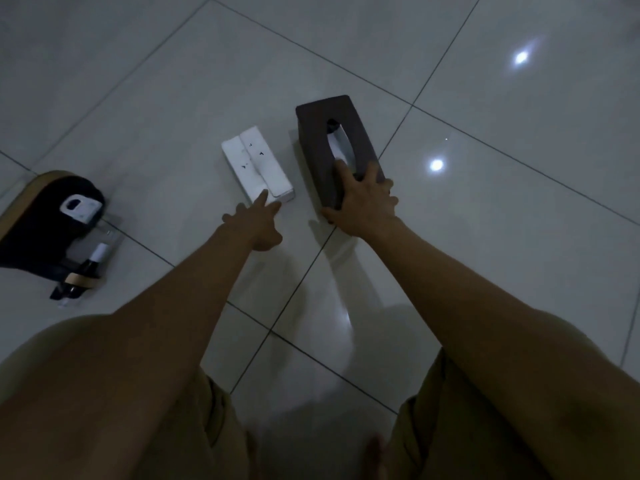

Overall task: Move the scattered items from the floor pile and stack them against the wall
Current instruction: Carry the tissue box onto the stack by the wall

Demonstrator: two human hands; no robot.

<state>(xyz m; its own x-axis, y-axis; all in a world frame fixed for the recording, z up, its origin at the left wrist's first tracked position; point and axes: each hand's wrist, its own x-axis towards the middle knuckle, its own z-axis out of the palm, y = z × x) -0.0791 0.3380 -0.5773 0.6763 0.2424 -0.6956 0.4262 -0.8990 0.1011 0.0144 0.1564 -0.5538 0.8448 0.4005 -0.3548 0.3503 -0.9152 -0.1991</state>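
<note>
A dark brown tissue box (322, 140) with an oval slot on top stands on the tiled floor at centre. My right hand (363, 202) grips its near end, thumb on the near left side and one finger over the slot. To its left lies a white soft pack (254, 161) with small dark marks. My left hand (258, 220) reaches out with straight fingers, the fingertips touching the pack's near end.
At the left edge lies a pile: a dark rounded item with a tan rim (45, 216), a white tag (79, 207) on it, and a small dark bottle with a white cap (93, 259). Glossy white tiles (485, 237) reflect two lights. My knees fill the bottom.
</note>
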